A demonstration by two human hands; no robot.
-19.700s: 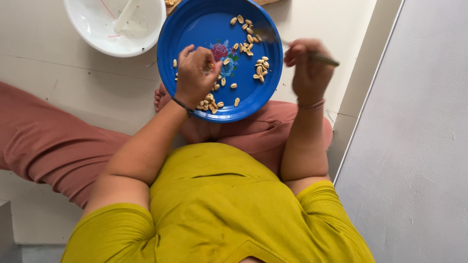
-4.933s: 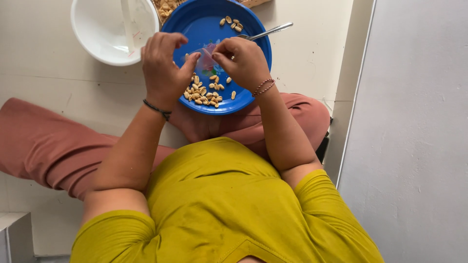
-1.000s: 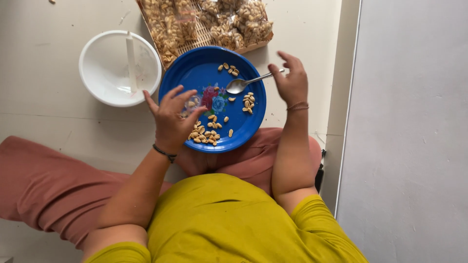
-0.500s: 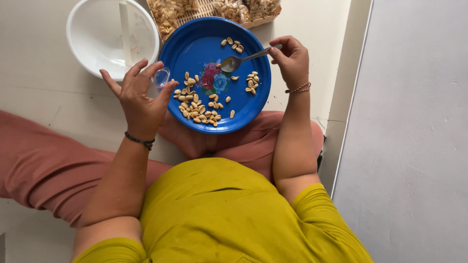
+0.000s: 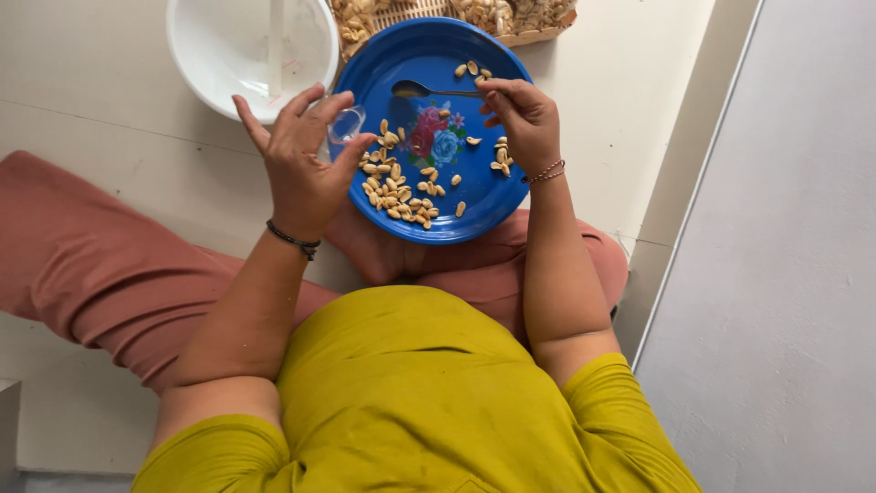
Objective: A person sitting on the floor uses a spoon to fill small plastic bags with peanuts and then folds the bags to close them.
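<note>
Seen from the head camera, looking straight down, a person in a mustard-yellow shirt sits cross-legged on a pale tiled floor with a round blue plate resting on the lap, over the rust-coloured trousers.

The right hand hovers above the far right part of the plate. Its thumb and fingertips are pinched together on the handle end of a metal spoon, which lies nearly level with its bowl pointing left over the plate's upper area. A thin beaded bracelet sits on that wrist.

The left hand is raised over the plate's left rim, fingers spread and gently curled, with the thumb and forefinger closed on a small clear piece of plastic; it may be a tiny cup or a bag corner, the view is too poor to tell. A dark band circles this wrist.

On the plate, shelled peanuts lie heaped in the lower left, with a few more scattered along the right side and top. A painted flower motif shows in the plate's centre.

Just beyond the left hand stands a white bowl on the floor, close beside the plate's rim. At the top edge, a woven tray holding unshelled peanuts sits behind the plate.
</note>
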